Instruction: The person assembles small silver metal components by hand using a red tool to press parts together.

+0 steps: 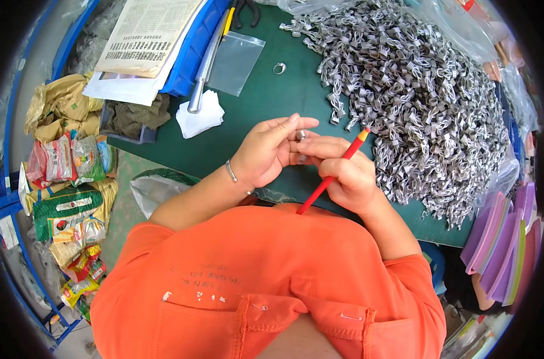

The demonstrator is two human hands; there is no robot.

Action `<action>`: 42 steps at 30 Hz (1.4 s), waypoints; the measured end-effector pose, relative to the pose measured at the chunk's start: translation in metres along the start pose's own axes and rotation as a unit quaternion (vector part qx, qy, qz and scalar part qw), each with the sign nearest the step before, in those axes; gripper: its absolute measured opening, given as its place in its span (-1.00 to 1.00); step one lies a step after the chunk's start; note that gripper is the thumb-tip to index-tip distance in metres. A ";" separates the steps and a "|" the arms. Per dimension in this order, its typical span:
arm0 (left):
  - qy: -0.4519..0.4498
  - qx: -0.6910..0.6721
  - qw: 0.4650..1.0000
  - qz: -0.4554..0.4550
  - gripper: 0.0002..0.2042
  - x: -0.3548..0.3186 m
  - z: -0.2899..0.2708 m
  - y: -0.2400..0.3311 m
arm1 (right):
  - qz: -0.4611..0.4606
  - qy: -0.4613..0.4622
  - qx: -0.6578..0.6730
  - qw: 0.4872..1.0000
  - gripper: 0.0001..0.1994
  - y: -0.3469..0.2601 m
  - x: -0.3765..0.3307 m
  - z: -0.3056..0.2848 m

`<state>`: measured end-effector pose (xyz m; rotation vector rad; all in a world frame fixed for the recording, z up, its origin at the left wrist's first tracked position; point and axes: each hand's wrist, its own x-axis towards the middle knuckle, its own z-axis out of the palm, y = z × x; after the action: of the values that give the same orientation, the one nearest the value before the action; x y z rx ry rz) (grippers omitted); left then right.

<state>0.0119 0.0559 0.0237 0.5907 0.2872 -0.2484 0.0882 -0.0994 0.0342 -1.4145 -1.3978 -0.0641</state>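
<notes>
Over the near edge of the green table, my two hands meet at the fingertips. My left hand (265, 149), a silver bangle (231, 172) on its wrist, has its fingers partly bent around a small silver metal piece (301, 135), which looks like a ring. Fingers of my right hand (351, 176) touch the same piece, while that hand also grips a red pencil (338, 167) slanting with its yellowish end up. The fingers overlap, so the piece's full shape is hidden. Farther off on the table lies a loose silver ring (279, 68).
A large heap of small grey metal pieces with looped strips (415, 102) covers the table's right side. At the left are a blue tray (194, 48) with papers, a metal rod (201, 81), white paper (200, 116) and a clear bag (239, 63). Black-handled pliers (246, 13) lie at the back.
</notes>
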 end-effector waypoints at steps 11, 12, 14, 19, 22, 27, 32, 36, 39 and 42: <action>0.090 0.111 0.987 0.072 -0.73 0.000 -0.005 0.001 | 0.179 -0.035 -0.390 0.903 -0.79 0.033 0.004 -0.013; 0.103 0.115 0.985 0.075 -0.73 0.001 -0.002 0.000 | 0.177 0.009 -0.310 0.934 -0.78 0.029 0.005 -0.012; 0.094 0.128 0.985 0.060 -0.74 0.001 -0.001 -0.001 | 0.127 0.042 -0.213 0.968 -0.75 0.022 0.003 -0.011; 0.126 0.282 0.943 0.124 -0.83 -0.004 0.005 -0.002 | 0.161 0.120 -0.024 0.979 -0.75 0.011 -0.003 -0.005; 0.082 0.402 0.880 0.237 -0.82 -0.004 -0.001 -0.001 | 0.366 0.181 0.296 0.863 -0.80 0.002 -0.006 -0.008; 0.012 0.443 0.829 0.342 -0.78 -0.008 0.006 -0.001 | 0.322 0.166 0.419 0.833 -0.78 0.014 -0.021 -0.004; 0.033 0.436 0.812 0.387 -0.80 -0.006 0.011 -0.003 | 0.264 0.189 0.325 0.888 -0.72 0.009 -0.021 0.000; 0.055 0.310 0.899 0.303 -0.84 -0.006 0.010 -0.004 | 0.184 0.206 0.198 0.940 -0.62 0.004 -0.020 -0.001; 0.045 0.163 0.972 0.164 -0.83 -0.007 0.004 -0.007 | 0.125 0.190 0.089 0.970 -0.55 -0.005 -0.014 -0.002; 0.009 0.110 0.985 0.130 -0.81 -0.007 0.002 -0.011 | 0.077 0.186 0.050 0.978 -0.57 -0.008 -0.006 -0.003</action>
<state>0.0028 0.0471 0.0218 0.8415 0.1984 -0.0226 0.0823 -0.1079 0.0362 -1.3425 -0.9684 -0.1485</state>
